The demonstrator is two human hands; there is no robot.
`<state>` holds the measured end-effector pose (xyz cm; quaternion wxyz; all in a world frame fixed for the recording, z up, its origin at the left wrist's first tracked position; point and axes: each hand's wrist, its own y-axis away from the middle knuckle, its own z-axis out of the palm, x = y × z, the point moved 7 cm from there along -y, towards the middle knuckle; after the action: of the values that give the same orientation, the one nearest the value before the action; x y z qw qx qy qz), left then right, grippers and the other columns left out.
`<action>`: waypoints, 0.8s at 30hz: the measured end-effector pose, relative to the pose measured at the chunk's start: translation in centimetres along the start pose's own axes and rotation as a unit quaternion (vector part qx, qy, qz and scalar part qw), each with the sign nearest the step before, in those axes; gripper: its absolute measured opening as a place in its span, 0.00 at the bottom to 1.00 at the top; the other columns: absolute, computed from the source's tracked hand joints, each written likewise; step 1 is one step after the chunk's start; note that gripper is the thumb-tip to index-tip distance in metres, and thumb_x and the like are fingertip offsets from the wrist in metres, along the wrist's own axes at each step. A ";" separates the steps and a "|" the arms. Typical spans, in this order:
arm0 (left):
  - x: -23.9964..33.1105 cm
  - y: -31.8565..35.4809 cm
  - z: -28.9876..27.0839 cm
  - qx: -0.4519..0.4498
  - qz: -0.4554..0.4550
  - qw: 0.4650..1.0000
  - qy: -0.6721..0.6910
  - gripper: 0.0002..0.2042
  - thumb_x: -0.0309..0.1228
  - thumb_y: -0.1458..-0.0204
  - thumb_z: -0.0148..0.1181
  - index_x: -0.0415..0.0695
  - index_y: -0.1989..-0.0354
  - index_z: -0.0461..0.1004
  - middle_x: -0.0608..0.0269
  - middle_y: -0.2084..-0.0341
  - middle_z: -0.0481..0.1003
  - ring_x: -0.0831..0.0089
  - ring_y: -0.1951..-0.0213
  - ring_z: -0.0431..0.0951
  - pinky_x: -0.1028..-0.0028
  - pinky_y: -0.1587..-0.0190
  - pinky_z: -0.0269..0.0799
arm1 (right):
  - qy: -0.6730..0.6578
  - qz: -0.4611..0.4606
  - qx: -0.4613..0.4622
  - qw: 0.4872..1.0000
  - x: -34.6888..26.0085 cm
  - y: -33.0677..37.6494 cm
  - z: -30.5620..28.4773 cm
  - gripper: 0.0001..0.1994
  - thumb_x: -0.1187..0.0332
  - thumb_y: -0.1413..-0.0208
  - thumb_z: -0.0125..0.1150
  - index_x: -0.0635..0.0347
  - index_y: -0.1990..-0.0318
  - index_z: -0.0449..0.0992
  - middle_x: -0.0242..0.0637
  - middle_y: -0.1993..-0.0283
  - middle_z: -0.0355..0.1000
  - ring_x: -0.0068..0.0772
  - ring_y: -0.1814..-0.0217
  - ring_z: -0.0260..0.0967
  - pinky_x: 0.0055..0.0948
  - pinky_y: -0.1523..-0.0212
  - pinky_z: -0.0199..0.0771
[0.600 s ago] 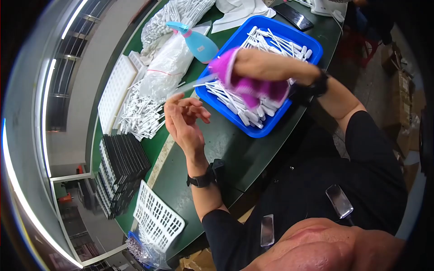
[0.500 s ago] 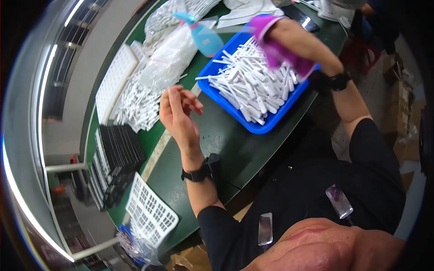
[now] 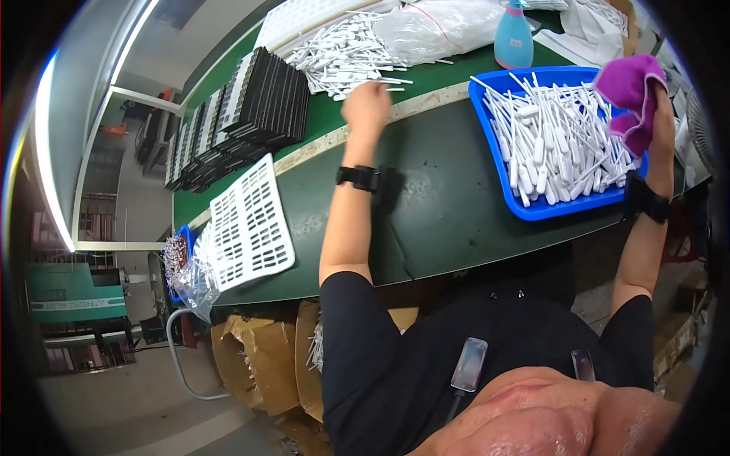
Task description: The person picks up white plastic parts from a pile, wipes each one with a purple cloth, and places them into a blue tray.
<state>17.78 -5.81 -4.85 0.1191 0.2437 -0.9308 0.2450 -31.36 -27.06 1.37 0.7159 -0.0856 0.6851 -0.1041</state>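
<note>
My left hand [image 3: 366,106] reaches across the green table [image 3: 426,197] to a loose pile of white plastic sticks [image 3: 342,55]; its fingers are curled at the pile's near edge, and I cannot see whether they hold one. My right hand [image 3: 660,114] grips a purple cloth [image 3: 631,91] above the right end of a blue tray [image 3: 532,209] filled with several more white sticks [image 3: 547,144]. Each wrist wears a black watch.
A blue spray bottle [image 3: 514,38] stands behind the tray. Clear bags of sticks [image 3: 441,26] lie at the back. Stacked black trays [image 3: 243,114] and a white perforated rack [image 3: 249,224] sit to the left. Cardboard boxes [image 3: 258,357] stand under the table's near edge.
My left hand has moved from over the table's middle out to the loose pile of sticks. My right hand with the purple cloth has shifted to the tray's right end. The view has swung.
</note>
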 end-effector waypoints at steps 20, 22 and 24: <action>-6.4 0.0 0.1 -0.095 -0.036 0.974 -0.201 0.16 0.37 0.52 0.60 0.38 0.60 0.73 0.54 0.71 0.76 0.60 0.67 0.77 0.63 0.67 0.72 | -0.210 0.181 -0.189 0.942 4.7 5.4 16.7 0.14 0.58 0.38 0.45 0.56 0.55 0.71 0.25 0.66 0.72 0.14 0.69 0.68 0.15 0.70 0.68; -5.3 0.2 -0.6 -0.102 -0.066 0.970 -0.209 0.17 0.37 0.52 0.60 0.37 0.59 0.73 0.54 0.71 0.77 0.62 0.67 0.78 0.64 0.68 0.72 | -0.210 0.177 -0.196 0.942 4.4 5.5 16.7 0.14 0.58 0.38 0.46 0.56 0.55 0.71 0.26 0.66 0.72 0.14 0.69 0.68 0.15 0.70 0.69; -3.7 0.4 0.3 -0.148 -0.123 0.976 0.104 0.16 0.36 0.50 0.59 0.36 0.58 0.72 0.54 0.68 0.77 0.67 0.67 0.78 0.68 0.69 0.73 | -0.211 0.174 -0.194 0.942 4.3 5.6 16.6 0.14 0.58 0.38 0.46 0.57 0.55 0.71 0.26 0.66 0.71 0.14 0.69 0.68 0.15 0.71 0.69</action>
<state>20.74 -4.20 -6.50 0.2794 0.3094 -0.9020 0.1120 -14.46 -23.18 -3.46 0.8207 -0.1227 0.5291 0.1774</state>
